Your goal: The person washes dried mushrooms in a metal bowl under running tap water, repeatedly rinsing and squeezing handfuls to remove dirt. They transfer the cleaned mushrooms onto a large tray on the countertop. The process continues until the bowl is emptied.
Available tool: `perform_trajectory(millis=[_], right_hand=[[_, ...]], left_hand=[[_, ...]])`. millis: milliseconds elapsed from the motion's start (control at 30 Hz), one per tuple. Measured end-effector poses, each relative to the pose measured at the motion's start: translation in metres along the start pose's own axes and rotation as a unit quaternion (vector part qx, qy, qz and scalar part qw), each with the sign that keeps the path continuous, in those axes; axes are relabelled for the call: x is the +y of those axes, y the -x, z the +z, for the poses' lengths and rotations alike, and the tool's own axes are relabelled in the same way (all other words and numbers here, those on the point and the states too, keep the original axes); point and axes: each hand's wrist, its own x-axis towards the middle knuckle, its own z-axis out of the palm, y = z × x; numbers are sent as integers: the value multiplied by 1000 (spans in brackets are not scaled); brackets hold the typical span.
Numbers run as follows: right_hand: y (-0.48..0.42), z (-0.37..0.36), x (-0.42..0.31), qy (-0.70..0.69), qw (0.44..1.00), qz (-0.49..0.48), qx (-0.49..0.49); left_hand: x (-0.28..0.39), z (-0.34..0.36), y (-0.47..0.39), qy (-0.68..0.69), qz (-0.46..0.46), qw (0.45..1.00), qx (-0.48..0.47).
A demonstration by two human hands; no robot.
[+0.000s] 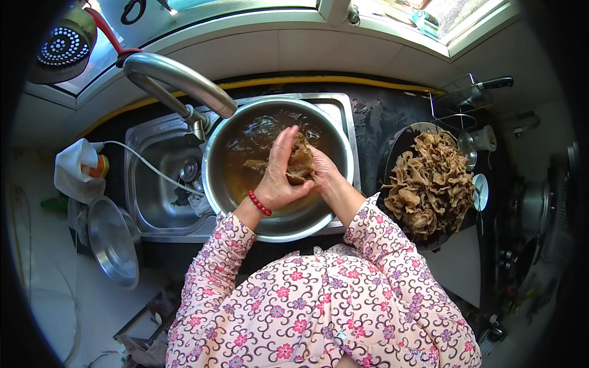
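A wad of wet brown leafy vegetable, apparently preserved greens (301, 162), is pressed between my two hands above a large steel basin (210, 184). My left hand (278, 172), with a red bead bracelet (259, 203) at the wrist, covers its left side, fingers pointing away from me. From the right, my right hand (324, 169) cups the wad, most of its fingers hidden behind it. Brownish water (248, 138) fills the basin below. A loose brown piece (254, 164) shows just left of my left hand.
The faucet (184, 87) arches over the basin's upper left. Left is a steel sink (156, 193) with a white hose (147, 162). To the right, brown leafy pieces (430, 184) are heaped on a dark round board (391, 147). A knife handle (497, 83) sticks out of a wire rack (460, 99).
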Motion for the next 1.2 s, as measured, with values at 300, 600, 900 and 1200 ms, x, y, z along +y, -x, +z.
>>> perform_trajectory(millis=[300,600,900,1200], right_hand=[[7,10,11,83,993,-53,71],[19,29,-3,58,998,-29,-17],[4,11,24,83,993,-85,-20],[4,25,29,159,979,-106,75]], left_hand=[[9,21,1,-3,-47,995,88],[10,17,1,-151,-14,974,168],[22,17,0,-224,93,961,135],[22,13,-4,-176,51,975,125]])
